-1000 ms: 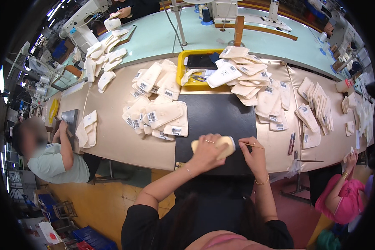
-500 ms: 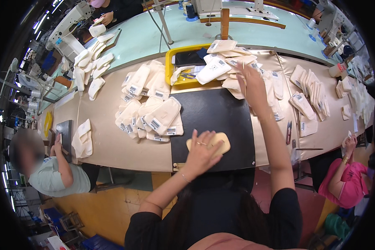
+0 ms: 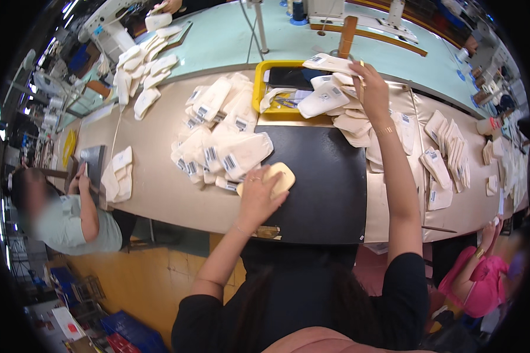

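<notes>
My left hand grips a pale yellow, rounded block at the left edge of a black board. Its fingers lie over the block's top and side. Beside it is a heap of cream padded fabric pieces with striped labels. At the far side of the table my right hand pinches the right end of a cream fabric piece. That piece is tilted above another pile of cream pieces. The thumb is partly hidden.
A yellow tray with a dark flat item and small tools stands behind the board. More cream pieces lie at the right. One co-worker sits at the left, another at the right. Sewing machines line the far bench.
My left hand has slid the yellow block left, from the board's middle to its edge by the heap. My right hand has closed on the top piece of the far pile. The view has shifted slightly.
</notes>
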`<state>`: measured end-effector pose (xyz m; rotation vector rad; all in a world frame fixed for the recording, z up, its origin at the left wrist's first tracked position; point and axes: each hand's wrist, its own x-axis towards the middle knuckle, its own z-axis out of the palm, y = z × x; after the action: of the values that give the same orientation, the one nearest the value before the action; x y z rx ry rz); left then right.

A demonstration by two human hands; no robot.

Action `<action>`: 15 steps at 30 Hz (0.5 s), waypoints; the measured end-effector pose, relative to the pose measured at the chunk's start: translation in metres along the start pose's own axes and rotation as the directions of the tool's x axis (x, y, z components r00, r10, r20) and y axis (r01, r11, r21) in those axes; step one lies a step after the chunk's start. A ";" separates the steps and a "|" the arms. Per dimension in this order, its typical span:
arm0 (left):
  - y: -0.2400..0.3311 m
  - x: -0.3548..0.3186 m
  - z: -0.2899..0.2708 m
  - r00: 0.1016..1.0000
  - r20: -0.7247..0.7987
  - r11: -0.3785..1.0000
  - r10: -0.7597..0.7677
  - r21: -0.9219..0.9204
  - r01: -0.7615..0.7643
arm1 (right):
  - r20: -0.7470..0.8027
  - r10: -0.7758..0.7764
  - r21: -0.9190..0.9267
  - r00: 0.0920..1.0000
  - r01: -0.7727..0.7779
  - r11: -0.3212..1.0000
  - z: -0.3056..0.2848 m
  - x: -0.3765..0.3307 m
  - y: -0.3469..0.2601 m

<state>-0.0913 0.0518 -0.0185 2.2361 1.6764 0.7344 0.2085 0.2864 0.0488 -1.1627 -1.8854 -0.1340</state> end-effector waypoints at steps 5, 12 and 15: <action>-0.039 -0.003 -0.022 0.996 -0.001 0.993 -0.085 0.087 0.085 | 0.270 0.058 0.286 0.961 -0.138 0.948 -0.070 -0.069 -0.064; -0.071 0.009 -0.037 0.992 -0.098 0.974 -0.078 0.204 0.096 | 0.536 0.155 0.384 0.830 -0.403 0.831 -0.098 -0.162 -0.114; -0.063 0.009 -0.044 0.985 -0.056 0.966 -0.161 0.198 0.169 | 0.598 0.225 0.438 0.770 -0.548 0.713 -0.100 -0.193 -0.132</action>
<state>-0.1646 0.0751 -0.0096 2.1866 2.0096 0.5948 0.2022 0.0351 0.0128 -1.1841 -1.8256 1.0523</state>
